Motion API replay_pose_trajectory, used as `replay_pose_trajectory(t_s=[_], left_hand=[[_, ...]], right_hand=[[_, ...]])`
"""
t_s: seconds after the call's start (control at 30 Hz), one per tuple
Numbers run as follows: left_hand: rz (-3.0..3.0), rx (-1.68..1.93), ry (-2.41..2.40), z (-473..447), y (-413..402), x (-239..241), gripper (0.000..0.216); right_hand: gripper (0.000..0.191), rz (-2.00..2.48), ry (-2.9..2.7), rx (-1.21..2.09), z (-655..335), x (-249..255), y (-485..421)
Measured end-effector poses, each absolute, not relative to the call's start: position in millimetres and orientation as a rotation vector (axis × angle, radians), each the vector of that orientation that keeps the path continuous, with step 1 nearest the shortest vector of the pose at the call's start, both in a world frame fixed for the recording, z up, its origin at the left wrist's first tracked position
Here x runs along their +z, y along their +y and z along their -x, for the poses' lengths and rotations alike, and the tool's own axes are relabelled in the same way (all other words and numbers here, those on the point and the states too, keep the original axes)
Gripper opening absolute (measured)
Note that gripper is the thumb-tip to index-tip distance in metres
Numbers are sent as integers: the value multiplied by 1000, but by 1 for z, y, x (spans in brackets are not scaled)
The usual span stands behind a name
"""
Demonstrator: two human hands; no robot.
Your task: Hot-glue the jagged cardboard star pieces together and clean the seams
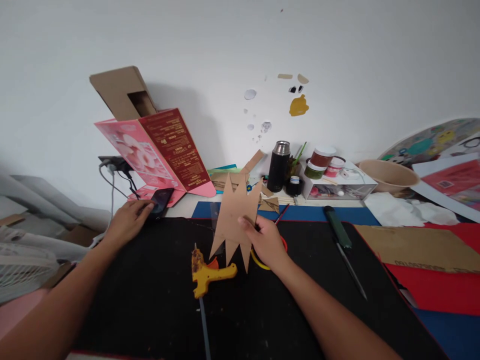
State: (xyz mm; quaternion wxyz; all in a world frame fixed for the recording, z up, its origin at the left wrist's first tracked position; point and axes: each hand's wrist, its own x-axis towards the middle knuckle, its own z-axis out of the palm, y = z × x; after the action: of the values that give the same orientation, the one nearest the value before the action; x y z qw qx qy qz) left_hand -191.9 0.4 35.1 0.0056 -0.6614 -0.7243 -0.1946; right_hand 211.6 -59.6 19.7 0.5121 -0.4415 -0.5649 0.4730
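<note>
My right hand (pixel 268 240) pinches a brown cardboard cutout (pixel 237 212) with zigzag points at top and bottom, thumb on its near face. It is raised above the black mat (pixel 157 300). At the left, my left hand (pixel 131 217) has its fingers closed at the left edge of a dark smartphone (pixel 162 201), which rests by the pink box (pixel 150 155); some fingertips are hidden. A yellow hot glue gun (pixel 204 275) lies on the mat below the cutout, a glue stick (pixel 204 325) trailing from it. Behind my right hand, a yellow and red ring (pixel 259 261) shows partly.
A green-handled tool (pixel 337 227) and a thin pointed blade (pixel 350 270) lie at the mat's right. Along the wall stand a black thermos (pixel 279 167), paint jars (pixel 323 156) on a white drawer box (pixel 337 190), and a beige bowl (pixel 390 175). Cardboard (pixel 420 250) lies far right.
</note>
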Motion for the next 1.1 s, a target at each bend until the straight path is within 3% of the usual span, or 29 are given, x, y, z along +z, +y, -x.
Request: replay_pose_trajectory(t_s=[0.23,0.4,0.67,0.87,1.1], left_hand=[[1964,-857,-2152,141,-6,53,61],[2225,-1005,-2009,82,-24,64,58],[2677,-1605,-2202,19,-42,57,67],[2797,-1847,-2442,10,-62,48,52],[2839,-1891,-2492,9,-70,51,47]], right_hand=[[42,1085,-1359,1126,-211,16,-58],[44,1088,-1372,1130,-211,13,-58],[58,1029,-1273,1169,-214,24,-57],[59,1056,-1292,1220,-208,15,-61],[52,1011,-1276,1275,-205,14,-64]])
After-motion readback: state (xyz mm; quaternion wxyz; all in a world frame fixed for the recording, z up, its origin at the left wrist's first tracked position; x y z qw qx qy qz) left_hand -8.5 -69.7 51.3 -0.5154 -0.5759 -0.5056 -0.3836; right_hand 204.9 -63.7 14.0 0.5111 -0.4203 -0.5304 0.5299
